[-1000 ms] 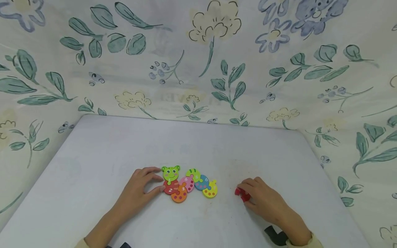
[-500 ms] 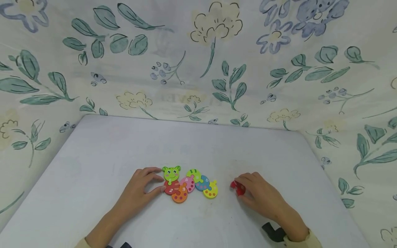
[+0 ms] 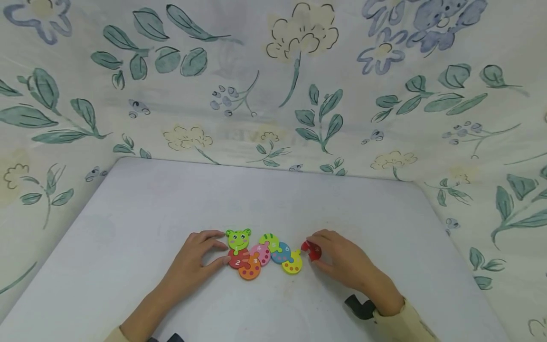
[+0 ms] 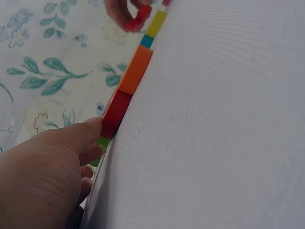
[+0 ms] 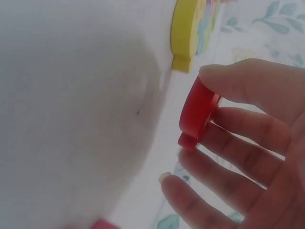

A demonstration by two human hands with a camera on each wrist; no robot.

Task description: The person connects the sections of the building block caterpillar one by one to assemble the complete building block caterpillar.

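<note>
Numbered caterpillar puzzle pieces lie interlocked in a wavy row on the white table. Its green face piece (image 3: 238,239) and red piece 2 (image 3: 237,260) are at the left end; the yellow tail-side piece (image 3: 292,266) is at the right end. My left hand (image 3: 192,261) rests at the row's left side, thumb touching red piece 2 and index fingertip by the green face. Between thumb and fingers, my right hand (image 3: 346,261) pinches a separate red puzzle piece (image 5: 198,107), just right of the yellow one and apart from it. Its number is partly covered.
The white table (image 3: 256,199) stretches around the row, with flowered cloth (image 3: 265,95) behind and at the sides. A black curved object (image 3: 360,308) sits by the right wrist, and another dark piece (image 3: 175,337) by the left forearm. Something red (image 5: 104,224) edges into the right wrist view.
My right hand has carried the red piece leftward, close to the yellow piece. The left hand has stayed by the face and red piece 2, and the row looks the same.
</note>
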